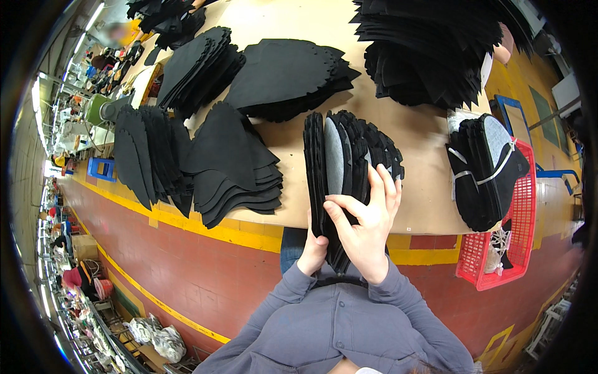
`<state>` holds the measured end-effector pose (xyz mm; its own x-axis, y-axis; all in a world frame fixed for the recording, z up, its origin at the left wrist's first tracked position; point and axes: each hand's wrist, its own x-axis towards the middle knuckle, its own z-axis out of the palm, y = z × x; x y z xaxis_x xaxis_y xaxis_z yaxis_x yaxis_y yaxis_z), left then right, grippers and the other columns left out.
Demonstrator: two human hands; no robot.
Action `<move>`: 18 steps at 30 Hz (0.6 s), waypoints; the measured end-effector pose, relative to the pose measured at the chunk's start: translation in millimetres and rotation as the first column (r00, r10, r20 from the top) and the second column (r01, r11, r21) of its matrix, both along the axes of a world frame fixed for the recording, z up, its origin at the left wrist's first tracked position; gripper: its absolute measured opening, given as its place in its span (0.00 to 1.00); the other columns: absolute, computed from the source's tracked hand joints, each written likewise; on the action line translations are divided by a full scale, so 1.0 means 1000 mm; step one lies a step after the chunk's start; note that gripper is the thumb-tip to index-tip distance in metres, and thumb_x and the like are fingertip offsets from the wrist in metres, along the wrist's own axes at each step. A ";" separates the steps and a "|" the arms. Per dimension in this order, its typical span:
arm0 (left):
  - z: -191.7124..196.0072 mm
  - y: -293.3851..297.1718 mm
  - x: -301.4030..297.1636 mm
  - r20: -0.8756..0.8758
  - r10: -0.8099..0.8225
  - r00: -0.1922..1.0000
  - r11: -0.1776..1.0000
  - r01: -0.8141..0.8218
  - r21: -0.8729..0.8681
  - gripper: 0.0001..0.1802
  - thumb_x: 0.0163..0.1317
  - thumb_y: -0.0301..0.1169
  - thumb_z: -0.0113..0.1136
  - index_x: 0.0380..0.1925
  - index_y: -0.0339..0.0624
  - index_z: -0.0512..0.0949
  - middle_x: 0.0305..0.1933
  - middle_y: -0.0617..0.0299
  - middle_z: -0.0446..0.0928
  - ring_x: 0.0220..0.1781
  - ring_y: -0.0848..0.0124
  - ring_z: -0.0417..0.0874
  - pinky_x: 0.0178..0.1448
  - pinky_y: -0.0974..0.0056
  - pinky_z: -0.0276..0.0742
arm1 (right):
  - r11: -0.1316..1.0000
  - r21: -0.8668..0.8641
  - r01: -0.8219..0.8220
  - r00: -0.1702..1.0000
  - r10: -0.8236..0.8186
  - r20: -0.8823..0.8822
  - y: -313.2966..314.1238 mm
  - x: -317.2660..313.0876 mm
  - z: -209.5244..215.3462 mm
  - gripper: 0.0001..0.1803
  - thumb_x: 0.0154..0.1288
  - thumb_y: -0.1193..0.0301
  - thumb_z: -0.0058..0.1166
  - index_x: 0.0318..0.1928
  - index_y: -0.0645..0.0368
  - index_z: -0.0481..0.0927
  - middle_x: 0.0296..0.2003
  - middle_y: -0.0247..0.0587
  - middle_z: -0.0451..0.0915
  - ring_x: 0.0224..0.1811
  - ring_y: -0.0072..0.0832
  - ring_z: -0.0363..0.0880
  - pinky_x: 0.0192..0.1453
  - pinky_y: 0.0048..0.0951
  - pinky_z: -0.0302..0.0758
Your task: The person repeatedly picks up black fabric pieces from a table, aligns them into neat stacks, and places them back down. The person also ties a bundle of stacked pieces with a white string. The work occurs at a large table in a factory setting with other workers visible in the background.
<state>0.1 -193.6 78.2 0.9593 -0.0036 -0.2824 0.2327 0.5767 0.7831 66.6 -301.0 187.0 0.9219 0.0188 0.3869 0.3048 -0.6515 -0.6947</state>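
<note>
In front of me at the table edge, a stack of black cut fabric pieces (315,149) stands on its long edge, with grey faces showing between some layers. My left hand (313,250) is closed round the stack's lower left side, thumb against the outer layer. Over the near right part lies my right hand (367,227), its thumb and bent index finger close together at the layers' edges and the other fingers stretched along the stack. The fingertips partly hide which layers they pinch. To the right rests a similar bundle (471,181) tied with white cord.
Several piles of black pieces (283,71) lie at the left and middle of the table (423,206); a tall pile (423,56) stands at the back right, a person's hand (504,43) beside it. A red plastic basket (528,212) with white cord adjoins the right edge.
</note>
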 end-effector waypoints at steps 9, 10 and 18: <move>-0.019 0.002 -0.006 -0.058 0.026 0.998 0.998 -0.022 0.059 0.66 0.38 0.71 0.69 0.71 0.45 0.53 0.67 0.59 0.65 0.69 0.66 0.68 0.71 0.59 0.67 | 1.000 -0.027 0.002 1.000 -0.002 -0.001 0.001 -0.002 0.005 0.06 0.49 0.60 0.68 0.29 0.43 0.89 0.62 0.46 0.73 0.71 0.44 0.59 0.77 0.51 0.44; -0.018 0.003 -0.005 -0.061 0.027 0.998 0.998 -0.024 0.065 0.66 0.38 0.71 0.69 0.71 0.45 0.53 0.67 0.59 0.65 0.69 0.66 0.68 0.71 0.59 0.67 | 1.000 -0.017 -0.005 1.000 0.005 0.002 0.001 -0.002 0.006 0.06 0.48 0.61 0.68 0.29 0.43 0.89 0.62 0.45 0.73 0.71 0.43 0.60 0.77 0.51 0.44; -0.011 0.002 -0.003 -0.033 -0.002 0.999 0.999 0.003 0.037 0.66 0.39 0.71 0.68 0.71 0.45 0.53 0.67 0.59 0.65 0.69 0.66 0.68 0.72 0.58 0.67 | 0.999 0.033 -0.007 1.000 0.007 0.011 0.002 -0.003 0.007 0.07 0.48 0.60 0.69 0.29 0.43 0.89 0.62 0.43 0.73 0.71 0.43 0.60 0.77 0.50 0.44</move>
<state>-3.1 -191.7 67.6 0.9493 0.0053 -0.3143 0.2605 0.5465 0.7959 63.4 -298.8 193.6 0.9175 0.0122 0.3974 0.3168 -0.6264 -0.7122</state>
